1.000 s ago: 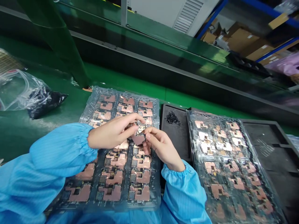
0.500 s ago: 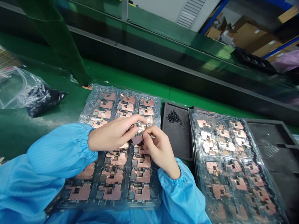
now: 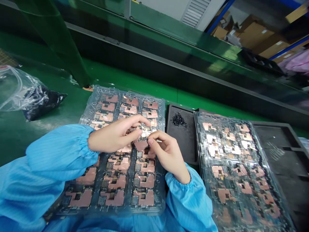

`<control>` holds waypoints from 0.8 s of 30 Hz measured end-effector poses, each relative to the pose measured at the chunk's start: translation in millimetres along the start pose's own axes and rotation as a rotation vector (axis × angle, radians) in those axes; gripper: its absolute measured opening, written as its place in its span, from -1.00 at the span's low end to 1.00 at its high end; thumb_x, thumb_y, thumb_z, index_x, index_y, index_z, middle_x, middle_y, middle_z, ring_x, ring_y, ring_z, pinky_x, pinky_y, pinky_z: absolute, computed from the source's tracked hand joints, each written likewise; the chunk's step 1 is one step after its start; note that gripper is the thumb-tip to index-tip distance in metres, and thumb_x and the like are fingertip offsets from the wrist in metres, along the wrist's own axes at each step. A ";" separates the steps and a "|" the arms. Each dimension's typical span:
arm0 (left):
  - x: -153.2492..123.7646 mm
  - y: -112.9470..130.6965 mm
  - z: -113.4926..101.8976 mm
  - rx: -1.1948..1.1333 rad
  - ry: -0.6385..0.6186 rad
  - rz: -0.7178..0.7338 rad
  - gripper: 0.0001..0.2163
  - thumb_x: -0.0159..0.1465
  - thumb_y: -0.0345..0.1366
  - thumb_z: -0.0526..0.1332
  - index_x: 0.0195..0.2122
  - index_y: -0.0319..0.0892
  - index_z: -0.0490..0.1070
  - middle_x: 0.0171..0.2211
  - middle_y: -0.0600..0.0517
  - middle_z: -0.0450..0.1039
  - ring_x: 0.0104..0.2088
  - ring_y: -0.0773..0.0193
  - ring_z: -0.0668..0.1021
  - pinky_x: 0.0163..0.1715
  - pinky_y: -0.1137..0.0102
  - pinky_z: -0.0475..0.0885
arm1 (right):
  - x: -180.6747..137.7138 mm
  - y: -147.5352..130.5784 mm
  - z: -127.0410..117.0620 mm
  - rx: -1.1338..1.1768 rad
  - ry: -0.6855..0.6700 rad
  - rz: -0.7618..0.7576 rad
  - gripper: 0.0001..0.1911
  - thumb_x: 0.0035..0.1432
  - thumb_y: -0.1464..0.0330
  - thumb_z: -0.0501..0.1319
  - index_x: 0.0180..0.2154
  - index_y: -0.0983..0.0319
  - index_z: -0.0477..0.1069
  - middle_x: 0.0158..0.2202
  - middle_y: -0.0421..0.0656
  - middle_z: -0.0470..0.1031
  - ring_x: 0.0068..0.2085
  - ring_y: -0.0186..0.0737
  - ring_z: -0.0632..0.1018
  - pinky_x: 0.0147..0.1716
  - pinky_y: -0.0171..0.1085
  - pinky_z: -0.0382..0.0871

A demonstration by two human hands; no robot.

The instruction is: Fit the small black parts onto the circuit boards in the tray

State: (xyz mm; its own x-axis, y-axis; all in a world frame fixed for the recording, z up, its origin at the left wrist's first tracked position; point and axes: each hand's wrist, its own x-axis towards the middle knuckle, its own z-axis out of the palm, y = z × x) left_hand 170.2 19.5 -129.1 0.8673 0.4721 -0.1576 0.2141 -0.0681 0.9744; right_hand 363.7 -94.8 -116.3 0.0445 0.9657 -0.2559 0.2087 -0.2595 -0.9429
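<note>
Over the near clear plastic tray (image 3: 129, 206), my left hand (image 3: 116, 133) is closed on a circuit board (image 3: 140, 145) with copper-coloured patches, gripping it by thumb and fingers. From the other side, my right hand (image 3: 166, 151) pinches with thumb and forefinger at the board's right edge. Whatever small piece sits in that pinch is too small to make out. Several similar boards lie in rows in the tray beneath both hands. Blue sleeves cover my forearms.
Right of the tray, a black tray (image 3: 185, 141) holds a heap of small black pieces (image 3: 179, 120). Beyond it stands a second clear tray (image 3: 200, 145) of boards, beside another black tray (image 3: 267, 129). A plastic bag (image 3: 36, 96) with black contents lies at left.
My left hand has shifted slightly left, its thumb now more visible over the board. The right hand stays at the board's edge, and the view has moved slightly.
</note>
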 end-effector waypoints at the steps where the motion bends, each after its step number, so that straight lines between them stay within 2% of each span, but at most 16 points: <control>1: 0.0 0.5 0.9 0.018 -0.007 0.006 -0.66 0.50 -0.14 0.03 0.25 -0.03 0.22 -0.36 0.07 0.44 -0.47 0.32 0.48 -0.52 0.47 0.33 | 0.2 0.6 1.5 -0.062 0.026 -0.031 -0.81 0.34 0.28 0.25 -0.32 0.24 0.45 -0.33 -0.18 0.42 -0.38 -0.33 0.46 -0.40 -0.37 0.43; 4: -0.4 4.3 1.5 0.076 -0.020 0.012 -0.65 0.50 -0.13 0.02 0.26 -0.03 0.22 -0.34 0.06 0.50 -0.45 0.29 0.52 -0.48 0.44 0.36 | 0.2 0.8 3.5 -0.157 0.072 -0.070 -0.80 0.33 0.33 0.21 -0.37 0.24 0.41 -0.34 -0.17 0.42 -0.32 -0.30 0.47 -0.34 -0.36 0.42; 8: -2.3 9.5 -2.8 0.233 -0.058 0.018 -0.70 0.49 -0.11 0.03 0.18 0.02 0.34 -0.29 0.09 0.54 -0.40 0.28 0.54 -0.43 0.43 0.34 | 0.1 0.2 -0.1 -0.086 0.006 -0.024 -0.80 0.35 0.29 0.19 -0.34 0.23 0.38 -0.33 -0.19 0.42 -0.41 -0.34 0.48 -0.43 -0.37 0.40; 13: -4.3 6.4 -4.5 0.450 -0.065 0.059 -0.73 0.49 -0.11 0.01 -0.06 0.00 0.48 -0.20 0.07 0.55 -0.28 0.20 0.55 -0.30 0.35 0.34 | 0.4 -2.2 -10.2 -0.409 -0.050 -0.271 -0.83 0.37 0.33 0.16 -0.30 0.23 0.45 -0.30 -0.14 0.47 -0.30 -0.28 0.49 -0.26 -0.32 0.42; 15: -1.1 4.4 -5.5 0.461 -0.019 0.027 -0.71 0.47 -0.08 0.01 -0.11 0.00 0.50 -0.14 0.06 0.56 -0.23 0.17 0.57 -0.28 0.32 0.36 | -0.7 -1.6 -22.8 -0.523 0.007 -0.275 -0.83 0.38 0.31 0.17 -0.24 0.23 0.48 -0.25 -0.11 0.50 -0.26 -0.25 0.51 -0.22 -0.30 0.43; 17: 5.9 3.9 -8.6 0.402 0.069 -0.067 -0.72 0.42 -0.03 0.07 -0.12 0.01 0.52 -0.13 0.06 0.58 -0.24 0.16 0.59 -0.31 0.32 0.40 | -2.3 2.5 -42.1 -0.710 0.242 -0.129 -0.83 0.40 0.33 0.16 -0.15 0.25 0.50 -0.18 -0.05 0.54 -0.19 -0.18 0.55 -0.16 -0.25 0.43; 19: 16.2 5.5 -12.5 0.298 0.129 -0.210 -0.72 0.35 0.00 0.15 -0.13 -0.02 0.53 -0.22 0.04 0.60 -0.33 0.16 0.61 -0.40 0.34 0.43 | -2.8 9.7 -63.6 -0.925 0.504 0.169 -0.80 0.40 0.40 0.13 -0.06 0.30 0.49 -0.19 0.03 0.56 -0.17 -0.09 0.57 -0.14 -0.19 0.42; 20: 22.0 6.8 -13.9 0.265 0.138 -0.268 -0.71 0.32 0.00 0.18 -0.14 -0.05 0.54 -0.31 0.04 0.60 -0.38 0.16 0.60 -0.44 0.34 0.43 | -2.2 13.7 -73.0 -1.008 0.583 0.325 -0.77 0.39 0.43 0.11 -0.03 0.34 0.48 -0.21 0.06 0.56 -0.18 -0.05 0.58 -0.14 -0.17 0.42; 22: 33.9 9.3 -14.2 0.273 0.142 -0.321 -0.72 0.30 -0.03 0.20 -0.17 -0.10 0.55 -0.43 0.03 0.56 -0.46 0.17 0.57 -0.49 0.35 0.42 | 1.1 20.8 -86.6 -1.115 0.625 0.545 -0.73 0.39 0.44 0.10 0.02 0.38 0.48 -0.25 0.10 0.57 -0.19 0.02 0.60 -0.15 -0.15 0.42; 24: 44.7 9.3 -10.4 0.330 0.166 -0.298 -0.73 0.29 -0.06 0.21 -0.20 -0.11 0.58 -0.39 0.02 0.58 -0.41 0.18 0.57 -0.45 0.35 0.44 | 6.5 24.9 -93.0 -1.171 0.638 0.604 -0.71 0.39 0.42 0.09 0.04 0.37 0.49 -0.25 0.12 0.58 -0.16 0.07 0.61 -0.12 -0.13 0.41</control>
State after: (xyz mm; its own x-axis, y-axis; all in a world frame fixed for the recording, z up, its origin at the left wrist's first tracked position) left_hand 206.3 49.0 -125.5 0.6684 0.6457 -0.3691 0.5977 -0.1709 0.7833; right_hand 460.0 -94.0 -121.7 0.7621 0.6379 -0.1110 0.6458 -0.7612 0.0593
